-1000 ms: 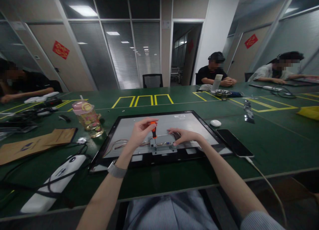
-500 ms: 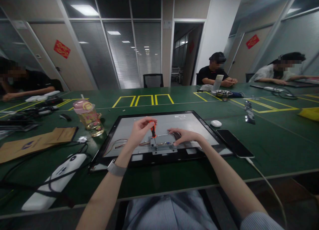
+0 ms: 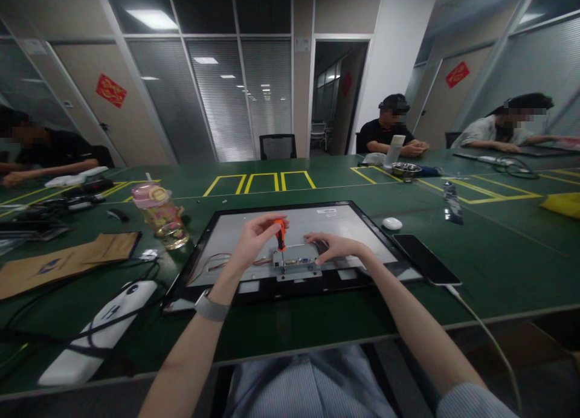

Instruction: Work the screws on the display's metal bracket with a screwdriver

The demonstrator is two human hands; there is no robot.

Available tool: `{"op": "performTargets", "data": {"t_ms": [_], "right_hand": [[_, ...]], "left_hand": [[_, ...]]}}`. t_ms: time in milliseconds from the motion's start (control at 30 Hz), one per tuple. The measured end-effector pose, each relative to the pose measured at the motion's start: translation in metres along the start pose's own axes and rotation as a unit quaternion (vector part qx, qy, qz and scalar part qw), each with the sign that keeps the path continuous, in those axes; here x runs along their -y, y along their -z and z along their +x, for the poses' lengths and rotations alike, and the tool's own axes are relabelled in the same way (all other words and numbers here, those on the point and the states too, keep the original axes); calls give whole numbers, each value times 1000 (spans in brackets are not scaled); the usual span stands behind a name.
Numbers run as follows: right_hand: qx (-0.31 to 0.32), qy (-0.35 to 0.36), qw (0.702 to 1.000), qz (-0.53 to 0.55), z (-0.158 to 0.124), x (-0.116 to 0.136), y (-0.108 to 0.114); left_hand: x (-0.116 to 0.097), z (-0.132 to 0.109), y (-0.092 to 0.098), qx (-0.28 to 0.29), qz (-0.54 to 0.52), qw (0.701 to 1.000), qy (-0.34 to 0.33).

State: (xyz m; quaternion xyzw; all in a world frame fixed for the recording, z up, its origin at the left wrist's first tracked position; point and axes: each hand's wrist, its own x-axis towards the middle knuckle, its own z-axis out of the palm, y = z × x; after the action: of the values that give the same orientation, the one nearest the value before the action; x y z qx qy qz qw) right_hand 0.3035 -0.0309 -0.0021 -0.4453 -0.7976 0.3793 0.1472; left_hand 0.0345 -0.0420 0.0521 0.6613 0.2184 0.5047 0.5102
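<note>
My left hand [image 3: 260, 234] pinches the handle of an orange-and-black screwdriver [image 3: 280, 235] from above. The screwdriver stands nearly upright, its shaft down at the left front of a metal box [image 3: 296, 262] with ports along its front. On the box's right end rests my right hand [image 3: 334, 247], thumb at the near corner and fingers curved over the far side, gripping it. The box sits at the near edge of a flat display panel [image 3: 281, 225] lying face down, grey back up, in a black frame. Thin wires [image 3: 220, 260] run left from the box. The screw tip is too small to make out.
Left of the panel stand a pink-lidded bottle [image 3: 161, 215], a paper bag [image 3: 67, 261] and a white power strip [image 3: 99, 333] with black cables. To the right lie a phone [image 3: 426, 260] on a cable and a white case [image 3: 392, 223]. Other people sit across the green table [image 3: 272, 330].
The screwdriver's handle has turned slightly in my left fingers, and those fingers have shifted a little. My right hand stays in place on the metal box.
</note>
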Motion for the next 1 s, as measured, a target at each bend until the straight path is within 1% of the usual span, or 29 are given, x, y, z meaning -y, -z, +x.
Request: {"op": "performTargets", "data": {"t_ms": [100, 167, 233, 300, 367, 433, 567, 633, 700, 800, 867, 933, 1000], "right_hand": [[0, 0, 1000, 1, 0, -2, 0], [1, 2, 1000, 6, 0, -2, 0], [1, 3, 1000, 8, 0, -2, 0], [1, 4, 1000, 5, 1, -2, 0], [0, 5, 1000, 4, 1, -3, 0], [0, 6, 1000, 6, 1, -4, 0], [-1, 2, 1000, 5, 1, -4, 0], [0, 2, 1000, 2, 0, -3, 0], [0, -1, 1000, 2, 0, -3, 0], [3, 2, 1000, 8, 1, -4, 0], [3, 12, 1000, 9, 2, -5, -1], [1, 18, 1000, 7, 2, -5, -1], [2, 18, 1000, 6, 1, -4, -1]], "left_hand": [[2, 1, 2, -39, 79, 995, -46], [1, 2, 2, -44, 87, 993, -60], [-2, 2, 1, -23, 48, 997, -51], [-3, 1, 0, 12, -14, 1000, -23], [-4, 0, -2, 31, -54, 998, 6], [-2, -1, -2, 17, -39, 999, 6], [1, 0, -2, -44, 52, 996, -55], [0, 1, -2, -54, 64, 994, -66], [-2, 1, -2, -36, 34, 997, -55], [-6, 0, -2, 20, -47, 999, -11], [-6, -1, -2, 36, -67, 997, 12], [-4, -2, -2, 21, -37, 999, 8], [-2, -2, -4, -11, 13, 1000, -20]]}}
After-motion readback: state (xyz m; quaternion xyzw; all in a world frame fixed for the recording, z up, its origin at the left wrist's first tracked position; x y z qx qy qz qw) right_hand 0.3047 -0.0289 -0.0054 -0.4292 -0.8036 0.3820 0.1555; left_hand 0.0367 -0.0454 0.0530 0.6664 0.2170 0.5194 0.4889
